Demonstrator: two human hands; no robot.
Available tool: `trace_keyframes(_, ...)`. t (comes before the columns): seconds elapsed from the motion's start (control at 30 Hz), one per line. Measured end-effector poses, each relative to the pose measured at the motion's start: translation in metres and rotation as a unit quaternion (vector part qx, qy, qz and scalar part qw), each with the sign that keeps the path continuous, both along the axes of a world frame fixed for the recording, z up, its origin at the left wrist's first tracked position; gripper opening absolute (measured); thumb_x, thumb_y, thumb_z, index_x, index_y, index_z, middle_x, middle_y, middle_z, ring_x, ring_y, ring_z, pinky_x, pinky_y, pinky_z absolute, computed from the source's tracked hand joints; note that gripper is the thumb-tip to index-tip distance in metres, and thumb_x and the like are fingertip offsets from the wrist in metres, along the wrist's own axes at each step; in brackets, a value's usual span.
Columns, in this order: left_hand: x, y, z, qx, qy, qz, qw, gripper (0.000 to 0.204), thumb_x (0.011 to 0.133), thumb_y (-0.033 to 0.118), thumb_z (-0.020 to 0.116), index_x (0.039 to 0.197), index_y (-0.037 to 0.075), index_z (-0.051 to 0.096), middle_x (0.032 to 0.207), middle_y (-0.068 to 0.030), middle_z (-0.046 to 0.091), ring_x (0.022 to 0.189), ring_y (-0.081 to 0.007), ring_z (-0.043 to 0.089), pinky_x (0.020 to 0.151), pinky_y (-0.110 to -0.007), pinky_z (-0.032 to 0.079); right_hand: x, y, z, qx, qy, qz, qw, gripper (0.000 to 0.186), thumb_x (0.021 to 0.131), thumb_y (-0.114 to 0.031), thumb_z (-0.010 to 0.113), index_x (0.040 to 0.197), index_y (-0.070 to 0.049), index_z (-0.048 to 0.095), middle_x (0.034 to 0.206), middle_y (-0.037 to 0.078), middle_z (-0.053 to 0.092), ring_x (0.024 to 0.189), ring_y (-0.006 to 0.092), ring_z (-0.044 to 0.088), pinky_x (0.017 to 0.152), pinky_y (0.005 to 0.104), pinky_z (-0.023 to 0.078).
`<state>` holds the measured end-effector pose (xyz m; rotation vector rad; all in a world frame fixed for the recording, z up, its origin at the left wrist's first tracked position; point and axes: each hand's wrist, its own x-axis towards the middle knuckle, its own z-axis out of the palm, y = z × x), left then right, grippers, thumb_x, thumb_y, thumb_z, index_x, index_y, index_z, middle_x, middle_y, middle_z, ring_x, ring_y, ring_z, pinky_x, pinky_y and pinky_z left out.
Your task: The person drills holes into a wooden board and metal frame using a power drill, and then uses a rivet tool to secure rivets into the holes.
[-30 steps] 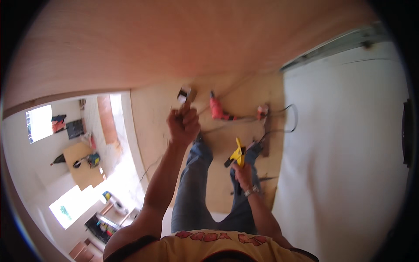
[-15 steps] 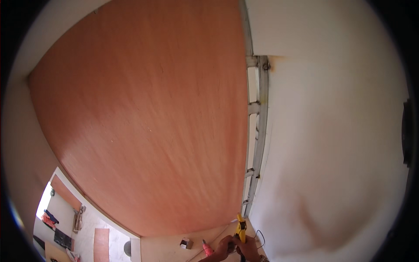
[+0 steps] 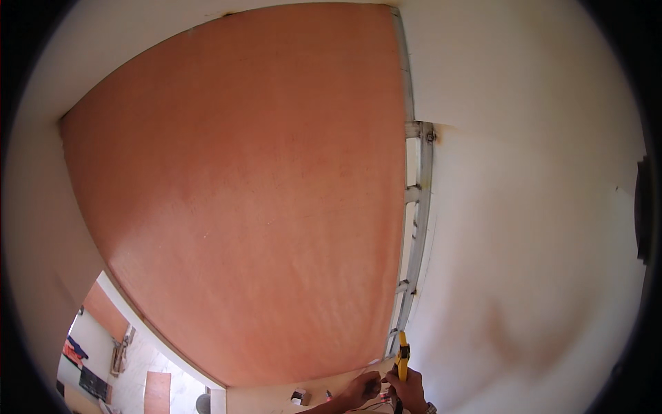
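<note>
Low in the view, my right hand (image 3: 409, 388) is closed around a slim yellow and black power tool (image 3: 403, 357), its yellow end pointing up and away. Its exact kind is hard to make out; a dark part shows below the hand. Beside it, my left hand (image 3: 367, 386) has curled fingers close to the tool's left side. Whatever those fingers hold is too small to tell. A large reddish-brown plywood panel (image 3: 262, 200) rises in front of me, and a grey metal frame (image 3: 422, 207) runs along its right edge. The yellow end overlaps the frame's lower part in view.
Left of my hands lie a small open box (image 3: 300, 396) and a red object with a dark tip (image 3: 329, 395). A white wall (image 3: 524, 207) stands to the right. At lower left, a doorway (image 3: 114, 283) opens onto a pale floor with a reddish board (image 3: 157, 392).
The view has shifted, so the panel and frame sit lower and farther right. My hands have drawn apart, and the tool is now in my right hand, more upright. The red object shows less.
</note>
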<state>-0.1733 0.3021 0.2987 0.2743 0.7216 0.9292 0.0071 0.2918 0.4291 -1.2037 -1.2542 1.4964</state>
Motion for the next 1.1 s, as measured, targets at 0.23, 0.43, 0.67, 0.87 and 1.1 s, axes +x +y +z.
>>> trace_keyframes(0.23,-0.017,0.005,0.011,-0.021,0.012,0.06,0.998,0.027,0.1,0.027,0.053,0.08,0.01,0.056,0.068,0.0009,0.046,0.06,-0.0111,0.044,0.055,-0.025,0.035,-0.021,0.017,-0.031,-0.03,0.019,0.027,0.999,0.018,0.093,-0.017,0.07,0.087,-0.001,0.066,0.07,0.003,0.066,0.055,0.0092,0.061,0.049,0.0255,0.047)
trace_keyframes(0.43,-0.033,0.003,0.024,0.056,0.187,0.031,0.98,0.031,0.101,0.036,0.053,0.079,0.015,0.047,0.063,0.003,0.039,0.053,-0.0105,0.034,0.049,-0.026,0.029,-0.028,0.021,-0.04,0.005,0.0,0.066,0.998,0.016,0.095,-0.015,0.068,0.094,0.001,0.065,0.079,0.007,0.072,0.052,0.0077,0.059,0.047,0.0237,0.047)
trace_keyframes(0.67,-0.053,0.0,-0.005,-0.04,0.109,0.095,0.989,0.027,0.106,0.036,0.051,0.096,0.011,0.054,0.069,0.0028,0.044,0.056,-0.0117,0.039,0.051,-0.026,0.032,-0.03,0.029,-0.05,0.003,-0.039,0.125,0.991,0.021,0.094,-0.019,0.07,0.095,0.002,0.066,0.079,0.008,0.073,0.055,0.0083,0.062,0.051,0.0244,0.05)
trace_keyframes(0.87,-0.06,0.0,0.01,-0.01,0.058,0.089,0.994,0.03,0.106,0.038,0.052,0.092,0.012,0.054,0.069,0.002,0.045,0.058,-0.0101,0.04,0.053,-0.026,0.033,-0.034,0.027,-0.053,-0.004,-0.053,0.157,0.986,0.022,0.092,-0.018,0.07,0.092,0.003,0.067,0.077,0.008,0.072,0.058,0.01,0.063,0.053,0.0266,0.051)
trace_keyframes(1.1,-0.06,-0.001,0.008,0.022,0.203,-0.023,0.979,0.036,0.106,0.043,0.052,0.093,0.01,0.06,0.074,0.0041,0.05,0.06,-0.0065,0.039,0.055,-0.024,0.033,-0.035,0.027,-0.067,0.058,-0.124,0.145,0.98,0.025,0.091,-0.02,0.07,0.097,0.004,0.069,0.077,0.008,0.073,0.06,0.0115,0.067,0.056,0.0286,0.053)
